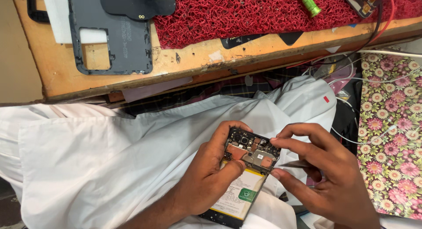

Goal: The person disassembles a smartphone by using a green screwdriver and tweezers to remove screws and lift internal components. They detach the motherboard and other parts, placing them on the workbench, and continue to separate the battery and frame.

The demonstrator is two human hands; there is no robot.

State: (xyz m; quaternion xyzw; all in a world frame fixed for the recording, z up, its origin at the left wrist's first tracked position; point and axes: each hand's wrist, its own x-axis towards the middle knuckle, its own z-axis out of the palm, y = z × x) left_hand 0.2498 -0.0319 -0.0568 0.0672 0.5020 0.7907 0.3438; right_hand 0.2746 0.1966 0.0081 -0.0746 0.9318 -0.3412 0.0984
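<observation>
An opened smartphone (246,172) with its back cover off lies over my lap, showing the circuit board, camera modules and a pale battery with a green sticker. My left hand (209,176) grips its left edge, thumb resting on the board below the cameras. My right hand (323,172) pinches the phone's top right corner with fingertips and thumb. White cloth (110,154) covers my lap under the phone.
A worn wooden workbench (184,66) runs across the top, carrying a dark phone back cover (127,40), a red mesh mat (246,13), a green tool (309,2) and red and black wires (381,18). A floral-patterned surface (391,136) stands at right.
</observation>
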